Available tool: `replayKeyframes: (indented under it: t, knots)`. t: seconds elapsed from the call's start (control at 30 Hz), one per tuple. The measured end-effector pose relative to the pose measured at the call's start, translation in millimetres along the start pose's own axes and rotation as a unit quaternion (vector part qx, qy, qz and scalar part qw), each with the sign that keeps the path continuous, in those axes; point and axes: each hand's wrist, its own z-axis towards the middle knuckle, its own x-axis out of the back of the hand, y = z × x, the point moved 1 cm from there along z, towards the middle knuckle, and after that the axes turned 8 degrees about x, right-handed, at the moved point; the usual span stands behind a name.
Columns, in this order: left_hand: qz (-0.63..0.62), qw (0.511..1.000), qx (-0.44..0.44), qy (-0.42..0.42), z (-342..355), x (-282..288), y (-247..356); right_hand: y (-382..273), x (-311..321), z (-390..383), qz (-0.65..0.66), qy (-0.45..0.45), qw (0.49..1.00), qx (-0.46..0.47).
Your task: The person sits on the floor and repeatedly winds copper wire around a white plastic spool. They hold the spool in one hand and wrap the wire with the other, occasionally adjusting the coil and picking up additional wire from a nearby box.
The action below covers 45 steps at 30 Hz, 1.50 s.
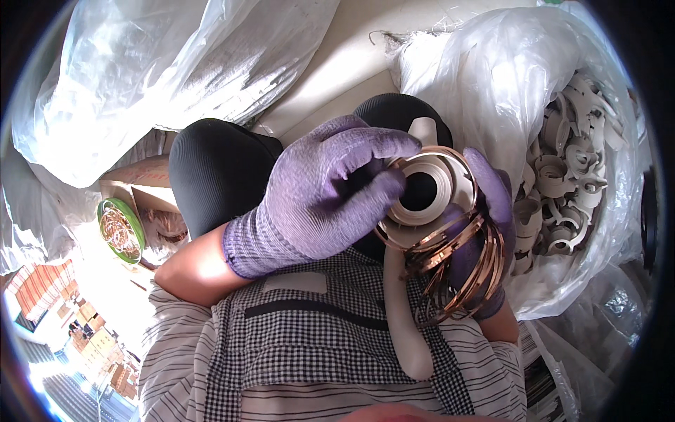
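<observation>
Prob mid ring-work tbh. L hand (316,190), purple glove, had its index + thumb tips at the L rim of the white pc (422,216), where a copper ring (450,150) ran round the collar. Tips were apart, so couldn't tell if that was a real pinch or just a touch, or if the ring was going on or coming off. The pc was up over the lap, btwn both hands, its handle (408,316) pointing down at the apron (337,344). R hand (500,204), same glove, was closed on the R side of the pc, w/ a bundle (478,274) of copper rings hanging by the same hand.

Imo the next move called for R to hold the pc steady while L worked the ring evenly. Main risk was prob a snag, bc the bundle sat right up by the collar.

Surface was basically the lap. Room, L to R: orange striped cover (42,292), then brown boxes (98,344) in v. bright light, then a green tub (136,226) of copper bits beside a carton (140,172), clear plastic (176,70) above that, then the dark L knee (211,169). Far R, a big clear bag (492,77) w/ lots of loose white bits (562,169) inside.
</observation>
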Motion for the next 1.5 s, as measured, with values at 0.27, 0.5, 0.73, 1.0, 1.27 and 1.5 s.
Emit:
replayKeyframes:
  t: [0.27, 0.5, 0.73, 1.0, 1.27, 1.5]
  knots:
    - [0.039, 0.999, 0.009, 0.022, 0.5, -7.7, 5.1, -0.9, 2.0, 2.3, -0.018, -0.012, 1.000, -0.005]
    - [0.066, 0.997, -0.021, 0.020, 7.3, -9.4, 3.8, 2.0, -4.4, -8.9, -0.025, -0.047, 0.998, -0.035]
    - [0.064, 0.997, -0.039, 0.029, 4.6, -9.3, -2.4, 9.2, 8.6, -11.7, 0.044, -0.081, 0.995, -0.046]
    - [0.093, 0.991, -0.099, -0.022, 0.7, -1.1, -5.6, 32.5, 22.3, 1.6, 0.110, -0.117, 0.987, 0.007]
    - [0.135, 0.981, -0.130, -0.040, 1.1, 0.4, -11.3, 37.5, 29.8, 15.5, 0.061, -0.191, 0.979, 0.031]
    - [0.177, 0.975, -0.129, -0.020, -2.5, -4.0, -10.7, 25.2, 38.3, 26.7, -0.052, -0.238, 0.966, 0.089]
